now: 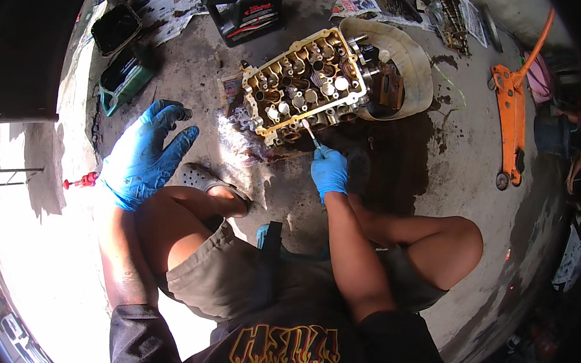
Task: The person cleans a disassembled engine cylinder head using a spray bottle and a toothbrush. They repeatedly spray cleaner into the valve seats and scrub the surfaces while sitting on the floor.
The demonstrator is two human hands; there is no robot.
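Observation:
A metal engine cylinder head (304, 89), dirty with oil and full of round bores, lies on the concrete floor in front of me. My right hand (329, 171), in a blue glove, is closed round the handle of a slim brush (311, 132). The brush's pale tip meets the near edge of the cylinder head. Off to the left, my left hand (142, 158) is raised over my bent knee, gloved in blue with darkened fingertips. Its fingers are spread and hold nothing.
A pale cut-down plastic tub (421, 75) with dark parts adjoins the cylinder head. Behind stands a black oil jug (242, 11); a green cut container (123, 80) is at left. An orange floor jack (510, 121) lies right. Metal parts (449, 22) rest on newspaper at the back.

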